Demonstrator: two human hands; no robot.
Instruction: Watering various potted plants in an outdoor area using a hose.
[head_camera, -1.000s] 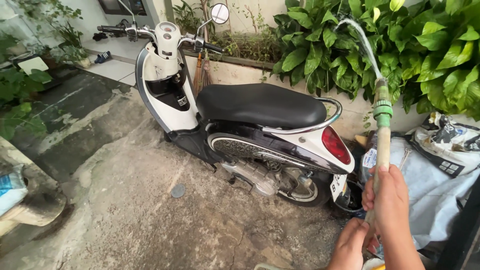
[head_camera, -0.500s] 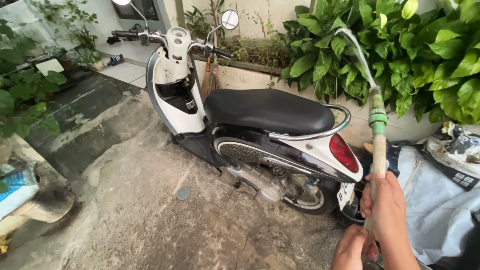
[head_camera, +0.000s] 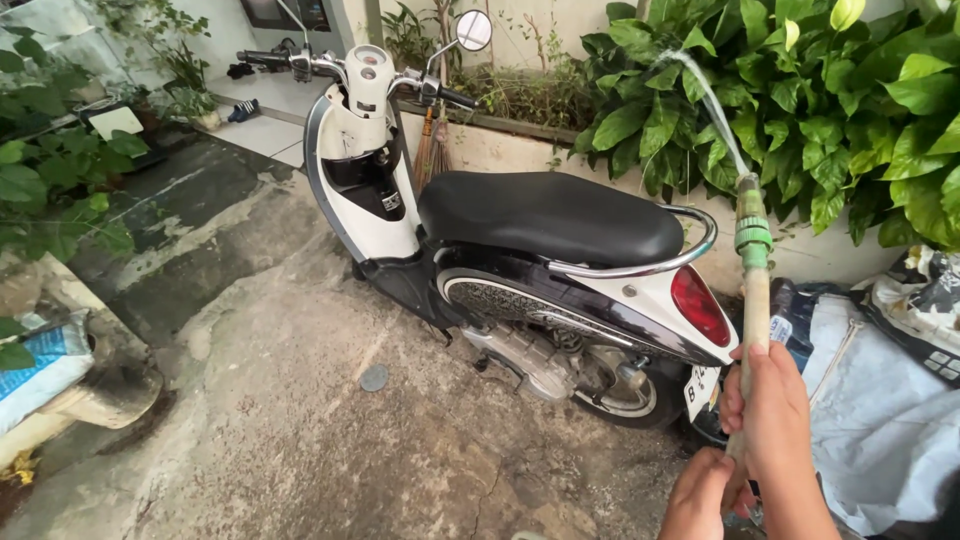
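**Hose held upright beside a parked scooter**

Both hands are clamped on the hose (head_camera: 755, 300) at the lower right: the right hand (head_camera: 775, 405) wraps it higher up, the left hand (head_camera: 700, 490) grips just below, the two nearly touching. The hose stands almost upright, its green fitting (head_camera: 753, 238) near the tip, and a thin jet of water (head_camera: 705, 95) arcs up and left across the leafy plants (head_camera: 830, 110).

The scooter (head_camera: 520, 260) stands just left of the hose, its tail light and rear wheel close to the hands, handlebars pointing toward the far left corner of the yard. Behind it runs a low planter wall (head_camera: 500, 150) with a broom (head_camera: 435, 150) leaning on it. Grey sacks (head_camera: 880, 390) lie right of the hose, hemming in that side.

The cracked concrete floor (head_camera: 300, 420) lies open in front of the scooter, with a small round cap (head_camera: 374, 377) on it. A darker wet strip runs toward the tiled step at the far left. More plants and a bag (head_camera: 40, 365) line the left edge.
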